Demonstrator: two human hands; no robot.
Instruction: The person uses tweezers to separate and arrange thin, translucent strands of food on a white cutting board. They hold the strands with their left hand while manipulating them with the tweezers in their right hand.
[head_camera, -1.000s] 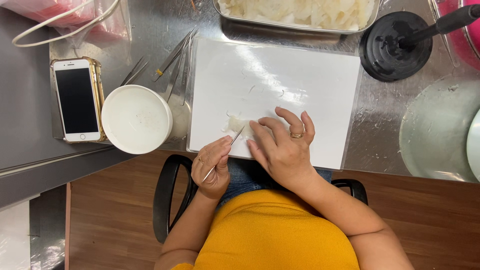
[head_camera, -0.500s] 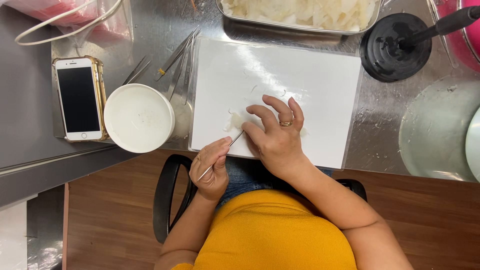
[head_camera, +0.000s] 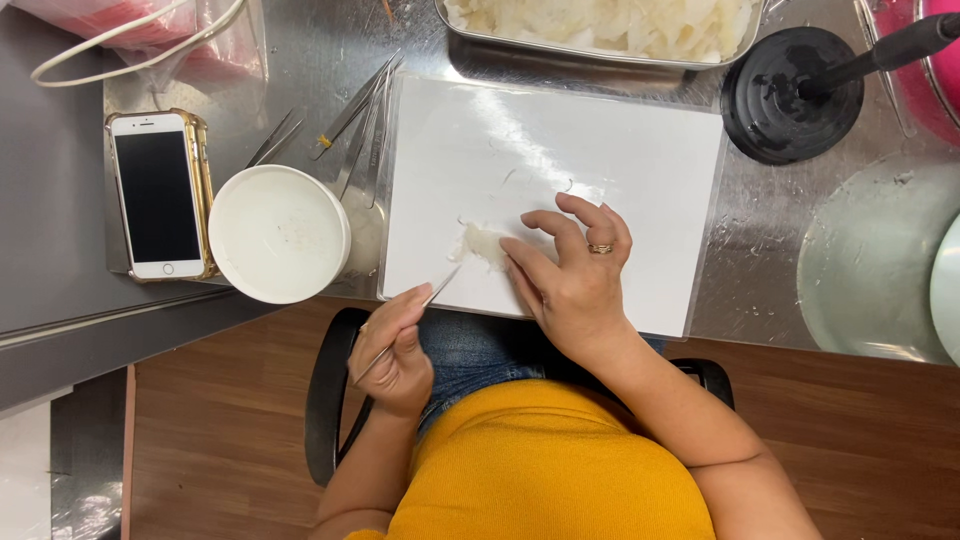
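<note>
With the right hand spread open, fingertips pinning what appears to be a white fibrous piece near the front edge of the white board, the left hand, closed on tweezers, is judged mid-picking; the next pick demands tips precisely on the piece.

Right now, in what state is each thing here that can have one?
phone: face up, screen dark
white tub: open, almost empty
metal tray: filled with white pieces
white piece: lying on the white board
left hand: closed on tweezers, tip near the piece
right hand: open, fingertips at the piece
spare tweezers: lying untouched
</note>
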